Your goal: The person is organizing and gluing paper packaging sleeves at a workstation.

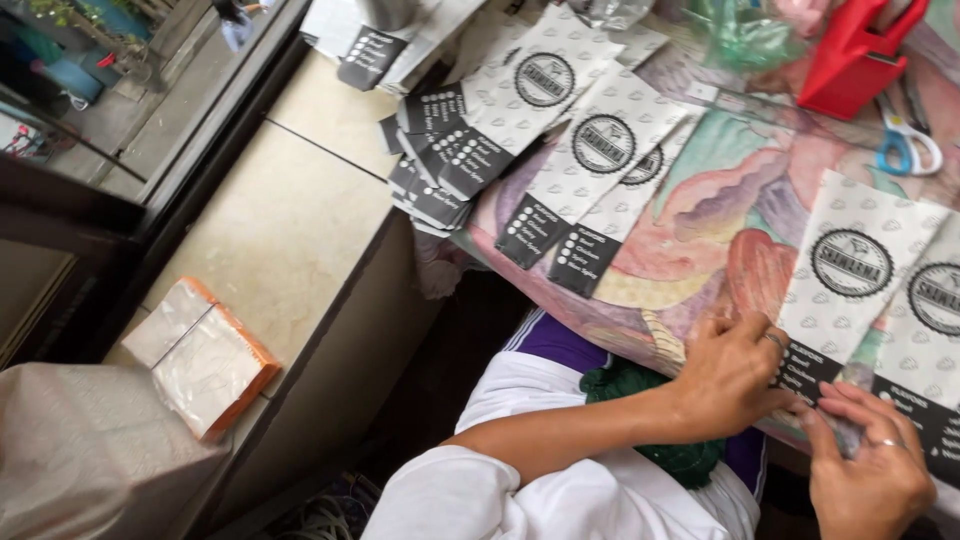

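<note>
**Both hands on a printed paper bag at the near edge of the table**

Your left hand [730,375] lies palm down at the near edge of the table [720,215], its fingertips pressing the black lower strip of a white patterned paper bag [845,275]. The fingers are bent but not clenched; they pin the bag rather than wrap around it. Your right hand [872,465] sits just beside it, lower in view, with the fingers stretched flat over the bottom edge of the same bag; it presses, it does not grasp. A second bag of the same kind [930,330] lies touching the first on its right side.

Further along the flowered table cover, more bags [590,150] lie fanned out, and a stack of them [440,150] sits at the table's far left corner, hanging over toward the stone ledge [290,230]. Blue-handled scissors [905,140] and a red plastic holder [850,60] lie near the table's far right edge. An orange-edged packet [205,360] rests on the ledge's near end.
</note>
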